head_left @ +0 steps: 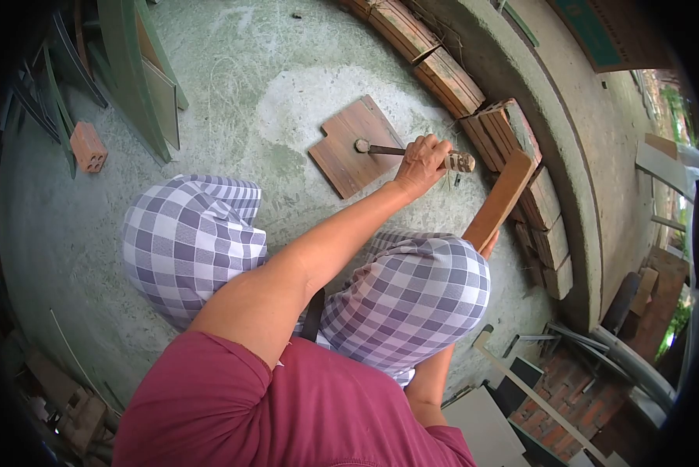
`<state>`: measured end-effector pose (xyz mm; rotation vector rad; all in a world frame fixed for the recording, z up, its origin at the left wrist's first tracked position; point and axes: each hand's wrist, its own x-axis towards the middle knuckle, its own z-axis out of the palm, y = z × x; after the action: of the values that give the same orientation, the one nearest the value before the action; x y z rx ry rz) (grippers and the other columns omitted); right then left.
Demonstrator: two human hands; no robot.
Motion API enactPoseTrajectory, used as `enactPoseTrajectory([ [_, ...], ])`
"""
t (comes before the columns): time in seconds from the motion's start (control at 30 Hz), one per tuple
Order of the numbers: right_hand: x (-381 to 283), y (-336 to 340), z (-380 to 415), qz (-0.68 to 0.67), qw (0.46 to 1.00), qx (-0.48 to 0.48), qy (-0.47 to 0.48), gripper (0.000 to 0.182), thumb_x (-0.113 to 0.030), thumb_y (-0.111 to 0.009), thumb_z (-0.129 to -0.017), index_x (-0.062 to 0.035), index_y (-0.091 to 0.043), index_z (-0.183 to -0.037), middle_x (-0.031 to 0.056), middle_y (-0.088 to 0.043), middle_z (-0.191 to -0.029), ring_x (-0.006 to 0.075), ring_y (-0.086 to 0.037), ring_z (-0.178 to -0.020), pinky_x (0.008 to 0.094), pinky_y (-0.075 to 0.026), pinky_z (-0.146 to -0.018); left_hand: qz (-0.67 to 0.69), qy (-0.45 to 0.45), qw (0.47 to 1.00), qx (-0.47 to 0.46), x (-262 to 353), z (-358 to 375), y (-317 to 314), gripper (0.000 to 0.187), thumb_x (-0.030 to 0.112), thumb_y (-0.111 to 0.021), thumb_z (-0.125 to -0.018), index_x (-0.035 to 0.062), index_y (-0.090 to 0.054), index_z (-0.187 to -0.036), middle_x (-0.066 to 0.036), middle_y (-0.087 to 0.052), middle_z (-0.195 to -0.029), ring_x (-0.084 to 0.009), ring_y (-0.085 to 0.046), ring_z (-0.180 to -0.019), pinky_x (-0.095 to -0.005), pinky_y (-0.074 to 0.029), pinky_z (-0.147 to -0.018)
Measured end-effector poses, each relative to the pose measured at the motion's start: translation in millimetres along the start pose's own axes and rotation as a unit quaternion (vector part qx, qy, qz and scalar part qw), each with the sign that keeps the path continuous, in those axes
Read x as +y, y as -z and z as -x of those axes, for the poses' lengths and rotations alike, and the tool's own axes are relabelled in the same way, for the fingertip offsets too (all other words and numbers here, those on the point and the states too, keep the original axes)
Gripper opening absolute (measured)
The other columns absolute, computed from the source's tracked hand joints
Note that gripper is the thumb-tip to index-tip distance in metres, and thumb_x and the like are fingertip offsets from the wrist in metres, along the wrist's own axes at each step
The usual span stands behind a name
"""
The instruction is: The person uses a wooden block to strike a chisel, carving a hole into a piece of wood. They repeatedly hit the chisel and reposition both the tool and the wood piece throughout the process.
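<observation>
My left hand [423, 165] is wrapped around the handle of a hammer [386, 150]. Its shaft is dark, its grip end looks taped, and its small round head is over a brown wood-grain board [351, 156] that lies flat on the floor and has a notch in one side. Most of my right hand [490, 246] is hidden behind my right knee. Its visible fingers close on the lower end of a wooden block [501, 198], long and flat, which slants up and to the right beside the stacked bricks.
A row of bricks [449, 80] runs along a curved concrete curb [555, 109] on the right. One hollow brick [89, 146] stands at left near leaning green panels [143, 86]. My bent knees in checked cloth [190, 245] flank my left arm. Planks and scraps [536, 397] lie lower right.
</observation>
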<state>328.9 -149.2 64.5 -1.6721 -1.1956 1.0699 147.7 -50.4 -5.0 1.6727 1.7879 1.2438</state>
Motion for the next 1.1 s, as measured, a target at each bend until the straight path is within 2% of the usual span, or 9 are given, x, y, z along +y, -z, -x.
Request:
enactPoseTrajectory([
  [0.2, 4.1, 26.3, -19.6, 0.054, 0.975, 0.094, 0.191, 0.082, -0.021, -0.063, -0.081, -0.0175, -0.014, -0.147, 0.0135, -0.033, -0.138, 0.0220, -0.043, -0.114, 0.0363, -0.041, -0.092, 0.022, -0.020, 1.000, 0.008, -3.6, -3.1, -6.2, 0.036, 0.004, -0.069, -0.068, 0.0101, -0.049, -0.097, -0.009, -0.055, -0.092, -0.0317, -0.051, -0.090, -0.0426, -0.041, -0.081],
  [0.3, 1.3, 29.6, -16.0, -0.203, 0.970, 0.080, 0.107, 0.086, -0.019, -0.062, -0.080, -0.0172, -0.009, -0.147, 0.0114, -0.026, -0.142, 0.0259, -0.039, -0.121, 0.0379, -0.036, -0.098, 0.027, -0.027, 0.999, 0.012, -4.7, -5.0, -5.2, 0.035, 0.003, -0.069, -0.068, 0.0096, -0.049, -0.097, -0.009, -0.055, -0.091, -0.0313, -0.051, -0.090, -0.0422, -0.041, -0.081],
  [0.37, 12.5, 3.6, -34.2, -0.393, 0.881, 0.262, 0.021, 0.067, -0.031, -0.064, -0.083, -0.0183, -0.032, -0.140, 0.0088, -0.055, -0.098, 0.0160, -0.055, -0.074, 0.0261, -0.047, -0.066, 0.031, -0.030, 0.999, 0.010, -4.0, -4.8, -4.0, 0.037, 0.002, -0.068, -0.066, 0.0089, -0.049, -0.096, -0.009, -0.054, -0.090, -0.0315, -0.051, -0.089, -0.0418, -0.041, -0.081],
  [0.43, 131.5, 20.4, -38.2, -0.053, 0.997, -0.027, 0.056, 0.083, -0.013, -0.062, -0.080, -0.0207, -0.014, -0.147, 0.0138, -0.041, -0.131, 0.0210, -0.052, -0.102, 0.0330, -0.046, -0.080, 0.013, -0.015, 1.000, 0.004, -7.9, -1.1, -5.7, 0.037, 0.001, -0.068, -0.066, 0.0089, -0.049, -0.096, -0.009, -0.054, -0.090, -0.0315, -0.051, -0.089, -0.0416, -0.040, -0.081],
  [0.6, -5.9, -10.1, 5.0, 0.044, 0.995, -0.086, -0.035, 0.080, -0.012, -0.061, -0.081, -0.0214, -0.017, -0.147, 0.0146, -0.042, -0.132, 0.0250, -0.050, -0.108, 0.0351, -0.043, -0.089, -0.028, -0.029, 0.999, -0.019, -26.2, 13.7, -0.5, 0.038, 0.000, -0.068, -0.063, 0.0091, -0.049, -0.095, -0.008, -0.053, -0.091, -0.0310, -0.049, -0.090, -0.0413, -0.040, -0.081],
  [0.73, -13.2, 21.0, -27.0, -0.017, 0.985, 0.031, 0.169, 0.086, -0.034, -0.064, -0.079, -0.0149, -0.014, -0.147, 0.0152, -0.045, -0.121, 0.0212, -0.054, -0.090, 0.0371, -0.048, -0.074, -0.014, -0.021, 1.000, -0.017, -23.3, 7.5, 1.4, 0.038, 0.000, -0.069, -0.064, 0.0100, -0.049, -0.095, -0.008, -0.052, -0.093, -0.0298, -0.049, -0.091, -0.0411, -0.039, -0.081],
  [0.97, -30.6, 6.1, -17.4, -0.125, 0.984, 0.036, 0.119, 0.089, -0.037, -0.065, -0.078, -0.0143, -0.012, -0.145, 0.0124, -0.046, -0.106, 0.0209, -0.054, -0.081, 0.0353, -0.049, -0.067, -0.012, -0.013, 1.000, 0.022, -11.5, 1.5, 7.8, 0.036, 0.003, -0.070, -0.065, 0.0107, -0.050, -0.093, -0.007, -0.052, -0.091, -0.0294, -0.050, -0.088, -0.0411, -0.040, -0.080],
  [1.03, -28.6, -1.1, -15.7, -0.154, 0.976, 0.071, 0.138, 0.081, -0.039, -0.068, -0.076, -0.0148, -0.021, -0.138, 0.0131, -0.052, -0.082, 0.0176, -0.055, -0.063, 0.0302, -0.049, -0.053, 0.001, -0.039, 0.998, 0.044, -1.8, -3.9, 11.4, 0.036, 0.003, -0.071, -0.065, 0.0109, -0.050, -0.093, -0.007, -0.052, -0.090, -0.0296, -0.050, -0.088, -0.0412, -0.040, -0.080],
  [1.1, -27.9, 2.7, -14.3, -0.155, 0.978, 0.068, 0.122, 0.084, -0.037, -0.067, -0.077, -0.0152, -0.018, -0.141, 0.0126, -0.050, -0.091, 0.0182, -0.055, -0.071, 0.0315, -0.049, -0.057, 0.018, -0.078, 0.993, 0.082, 7.6, -10.1, 11.7, 0.036, 0.003, -0.071, -0.065, 0.0111, -0.050, -0.093, -0.007, -0.052, -0.090, -0.0301, -0.051, -0.089, -0.0416, -0.040, -0.081],
])
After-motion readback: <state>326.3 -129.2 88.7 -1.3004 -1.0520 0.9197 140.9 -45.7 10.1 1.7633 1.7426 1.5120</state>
